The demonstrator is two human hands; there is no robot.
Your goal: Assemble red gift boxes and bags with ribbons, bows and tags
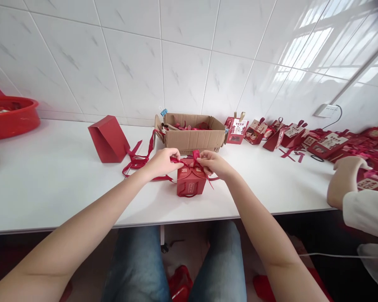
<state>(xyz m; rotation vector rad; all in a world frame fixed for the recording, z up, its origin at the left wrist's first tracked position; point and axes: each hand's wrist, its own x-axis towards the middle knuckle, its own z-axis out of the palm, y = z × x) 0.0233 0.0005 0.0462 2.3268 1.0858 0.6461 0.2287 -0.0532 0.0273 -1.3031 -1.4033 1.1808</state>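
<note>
A small red gift box [191,186] with gold print stands on the white table in front of me. Across its top runs a dark red ribbon [196,156], raised in a loop. My left hand [166,162] pinches the ribbon at the box's left side. On the right, my right hand [214,163] has its fingers closed on the ribbon by the loop. A ribbon tail hangs down past the box's right edge. More loose red ribbon [138,161] lies tangled to the left of my left hand.
Behind the box is an open cardboard carton [195,140] with red pieces inside. A plain red box [110,140] stands left of it. Several finished-looking gift boxes [237,130] line the wall at right, near another person's arm [346,180]. A red basin [12,119] sits far left.
</note>
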